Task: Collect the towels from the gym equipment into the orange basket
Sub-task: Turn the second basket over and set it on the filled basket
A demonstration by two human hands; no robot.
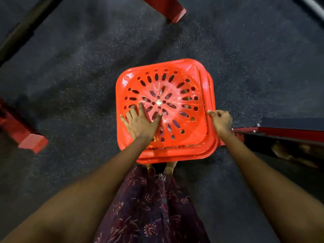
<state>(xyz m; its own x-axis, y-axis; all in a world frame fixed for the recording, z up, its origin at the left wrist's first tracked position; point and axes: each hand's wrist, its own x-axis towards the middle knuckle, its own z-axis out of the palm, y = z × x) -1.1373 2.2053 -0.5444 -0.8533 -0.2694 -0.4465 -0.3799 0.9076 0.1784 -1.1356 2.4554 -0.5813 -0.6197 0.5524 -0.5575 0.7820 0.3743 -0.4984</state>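
Here, from the hands outward:
Left hand [140, 121]: lies flat, fingers spread and straight, palm down on the near-left part of the basket's perforated face; the thumb points toward the middle of that face.
Right hand [221, 120]: fingers curled, pinching the basket's right edge at its rim, thumb and fingertips meeting on the plastic.
Arms: both bare, reaching forward and down from the bottom corners of the view, the left crossing the basket's near edge.
Basket [196, 79]: orange, square with rounded corners, its slotted flower-pattern face turned up toward the camera, held in front of the person's legs above the floor; whether anything lies inside cannot be told.
Skirt [150, 207]: dark purple with a floral print, below the basket; two feet [160, 170] show just past its hem, partly hidden by the basket's near edge.
Floor [78, 67]: dark speckled rubber.
Red frame feet: one at far centre [175, 13], one at the left [31, 142].
Bench [289, 130]: dark pad with a red frame edge, just right of the right hand.
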